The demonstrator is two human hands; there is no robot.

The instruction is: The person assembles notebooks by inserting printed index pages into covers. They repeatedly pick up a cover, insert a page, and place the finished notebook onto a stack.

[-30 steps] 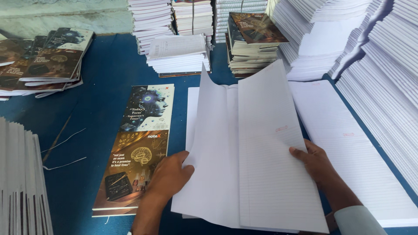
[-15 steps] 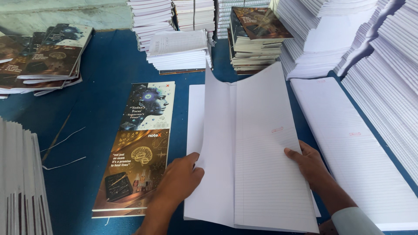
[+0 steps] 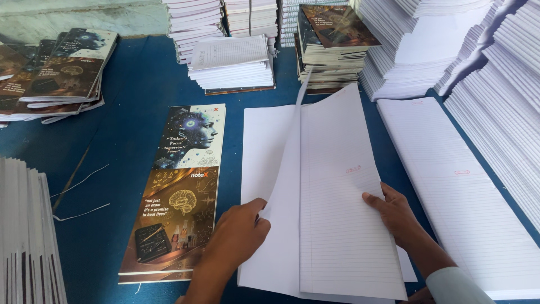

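A long sheaf of white ruled paper [image 3: 337, 191] lies lengthwise on the blue table [image 3: 135, 112], folded along its middle, its left half raised. My left hand [image 3: 239, 233] grips the lower left edge of the raised half. My right hand [image 3: 396, 214] presses flat on the sheaf's right edge, fingers apart. A plain white sheet [image 3: 264, 152] lies under the fold. Left of it rests a long printed cover strip [image 3: 183, 186] showing a face and a brain.
A flat stack of ruled sheets [image 3: 450, 186] lies to the right, with tall paper stacks [image 3: 500, 84] beyond. Bound notebooks [image 3: 332, 45] and a white stack [image 3: 230, 62] stand at the back. More covers [image 3: 56, 73] lie far left; paper edges [image 3: 25, 231] near left.
The raised left half of the sheaf has swung over toward the right half, closing the fold. My left hand followed its lower edge; my right hand stayed on the right side.
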